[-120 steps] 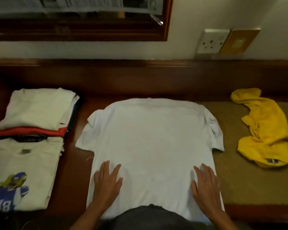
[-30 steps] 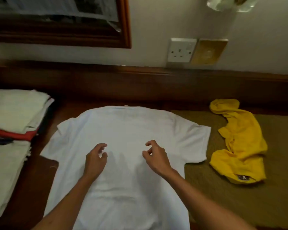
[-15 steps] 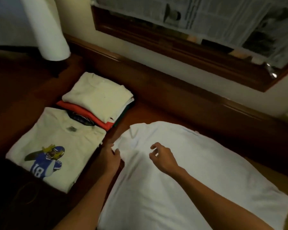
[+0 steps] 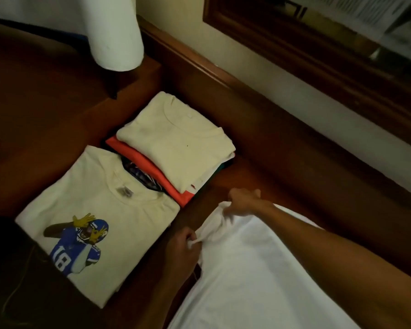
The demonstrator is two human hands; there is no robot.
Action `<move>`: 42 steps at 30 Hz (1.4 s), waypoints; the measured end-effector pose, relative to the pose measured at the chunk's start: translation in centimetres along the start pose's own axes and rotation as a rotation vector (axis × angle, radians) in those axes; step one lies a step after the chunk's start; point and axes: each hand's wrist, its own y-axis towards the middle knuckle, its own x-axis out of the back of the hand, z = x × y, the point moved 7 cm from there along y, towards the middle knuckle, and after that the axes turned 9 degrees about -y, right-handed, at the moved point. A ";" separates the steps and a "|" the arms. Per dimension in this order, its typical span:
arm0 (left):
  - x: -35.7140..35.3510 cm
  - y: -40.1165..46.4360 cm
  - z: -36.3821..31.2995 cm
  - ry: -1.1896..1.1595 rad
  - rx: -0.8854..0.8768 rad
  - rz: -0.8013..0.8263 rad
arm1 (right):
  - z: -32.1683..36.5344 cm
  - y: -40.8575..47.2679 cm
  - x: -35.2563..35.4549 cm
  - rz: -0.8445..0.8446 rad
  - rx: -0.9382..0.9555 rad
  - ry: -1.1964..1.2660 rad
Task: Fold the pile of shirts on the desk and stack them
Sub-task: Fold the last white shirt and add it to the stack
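White shirt (image 4: 259, 276) lies flat on the desk (image 4: 259, 148), toward its front edge. Left hand (image 4: 180, 249) pinches the sleeve's near edge; right hand (image 4: 243, 201) pinches its far edge. Two folded stacks (image 4: 119, 193) sit at the desk's left end.

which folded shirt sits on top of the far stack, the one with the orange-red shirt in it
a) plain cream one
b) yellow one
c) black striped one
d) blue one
a: a plain cream folded shirt lies on top, with the orange-red folded shirt showing beneath it at the stack's near edge.
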 end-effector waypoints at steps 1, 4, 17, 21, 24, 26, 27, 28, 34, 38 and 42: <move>0.0 0.1 0.1 -0.078 0.018 0.028 | -0.2 0.3 0.3 0.049 0.025 0.188; 0.3 0.1 0.7 -0.251 0.052 0.048 | -1.0 0.1 1.5 0.127 0.045 0.741; 1.6 -1.4 -0.3 0.185 -0.053 -0.224 | -1.3 0.3 5.1 -0.422 -0.006 1.287; -2.1 -0.8 -5.2 0.483 -0.539 -0.157 | -4.0 -2.6 0.9 -0.609 -0.203 0.589; -5.9 2.4 -5.7 0.649 -0.632 0.102 | -3.6 -2.8 -4.3 -0.370 -0.212 0.341; -6.8 4.8 -4.4 0.778 -0.492 0.180 | -3.5 -2.9 -5.6 -0.328 -0.150 0.392; -6.7 5.7 -4.0 0.811 -0.408 0.163 | -3.9 -3.3 -5.4 -0.361 -0.131 0.481; -6.7 6.2 -3.7 0.828 -0.334 0.141 | -4.6 -3.9 -5.2 -0.422 -0.129 0.556; -8.5 6.1 -4.6 0.870 -0.173 0.055 | -12.2 -8.2 -9.4 -0.486 -0.493 0.332; -13.0 4.6 -8.3 0.891 -0.523 0.125 | -14.1 -8.9 -10.1 -0.594 -0.333 0.567; -19.9 2.9 -10.3 0.989 -0.657 0.451 | -18.8 -13.2 -12.9 -0.738 -0.580 0.618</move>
